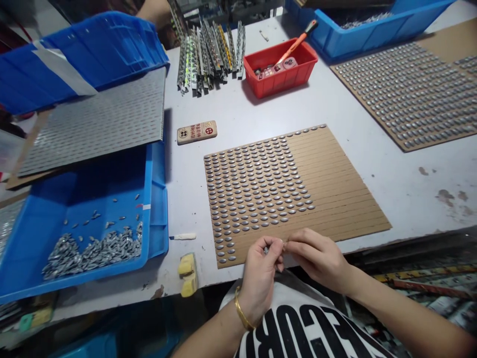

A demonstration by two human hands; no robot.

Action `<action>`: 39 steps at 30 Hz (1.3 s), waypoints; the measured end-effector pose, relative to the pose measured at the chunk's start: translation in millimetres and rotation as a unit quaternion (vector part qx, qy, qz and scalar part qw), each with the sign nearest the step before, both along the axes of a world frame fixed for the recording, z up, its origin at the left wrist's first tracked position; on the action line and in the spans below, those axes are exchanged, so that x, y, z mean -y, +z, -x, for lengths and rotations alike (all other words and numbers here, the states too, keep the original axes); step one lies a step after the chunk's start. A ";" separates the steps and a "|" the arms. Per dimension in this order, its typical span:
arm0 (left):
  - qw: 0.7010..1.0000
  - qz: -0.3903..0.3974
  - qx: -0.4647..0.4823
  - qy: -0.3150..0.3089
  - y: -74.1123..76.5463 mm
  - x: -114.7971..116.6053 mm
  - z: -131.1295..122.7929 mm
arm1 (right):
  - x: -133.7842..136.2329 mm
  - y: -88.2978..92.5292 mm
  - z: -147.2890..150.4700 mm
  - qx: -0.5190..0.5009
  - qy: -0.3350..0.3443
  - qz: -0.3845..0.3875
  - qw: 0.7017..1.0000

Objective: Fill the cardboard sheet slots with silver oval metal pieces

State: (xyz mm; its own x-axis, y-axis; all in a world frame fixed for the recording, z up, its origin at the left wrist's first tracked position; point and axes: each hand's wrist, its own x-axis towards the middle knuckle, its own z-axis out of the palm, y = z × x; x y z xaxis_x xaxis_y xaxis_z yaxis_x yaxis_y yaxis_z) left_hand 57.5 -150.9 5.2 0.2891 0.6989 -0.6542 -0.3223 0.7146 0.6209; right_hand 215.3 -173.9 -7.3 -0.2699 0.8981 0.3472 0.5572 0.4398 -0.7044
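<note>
Over the near edge of the board (335,199), left hand (259,278) and right hand (316,258) close together, fingertips (286,244) pinched narrow against each other, anything held between them too small to tell. Rows of silver ovals (253,184) across the left part of the board, with bare cardboard strips on its right part. Left of the board, a blue bin (149,199) with a heap of loose ovals (93,251). Beyond the board, bundled metal strips (208,54) and a red tray (279,82) holding an orange-handled tool (296,42). Beyond and right of the board, a second board (410,94) covered in ovals.
</note>
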 end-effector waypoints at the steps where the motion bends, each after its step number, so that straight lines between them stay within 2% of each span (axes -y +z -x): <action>1: 1.000 0.002 -0.002 -0.008 -0.9 -0.5 -0.5 | -0.4 1.1 -1.1 0.001 0.000 0.007 1.000; 6: 1.000 0.003 0.013 -0.028 1.4 -5.0 -3.1 | -5.2 0.4 -13.5 0.000 -0.004 0.025 1.000; 10: 0.998 0.038 0.039 0.011 8.3 -7.3 -2.9 | -16.5 -15.1 -33.7 0.027 -0.056 0.014 0.998; 14: 0.996 0.071 0.046 0.015 10.1 -6.3 -1.3 | -28.2 -28.2 -46.2 0.083 -0.051 -0.004 0.995; 23: 0.992 0.090 0.084 0.030 6.1 -7.0 -1.6 | -36.8 -25.4 -48.0 0.234 -0.032 -0.036 0.971; 26: 0.987 0.100 0.116 0.053 4.9 -7.7 -2.5 | -35.1 -22.6 -48.6 0.216 -0.031 -0.022 0.976; 29: 0.984 0.102 0.132 0.061 4.7 -8.2 -2.8 | -29.0 -13.3 -40.2 0.149 -0.038 -0.005 0.988; 34: 0.986 0.064 0.143 0.062 5.8 -8.4 -3.9 | -20.3 2.8 -14.5 0.081 0.012 0.009 0.997; 39: 0.988 0.059 0.134 0.054 4.6 -6.7 -6.2 | -16.5 -2.8 -6.8 0.095 -0.010 -0.014 0.995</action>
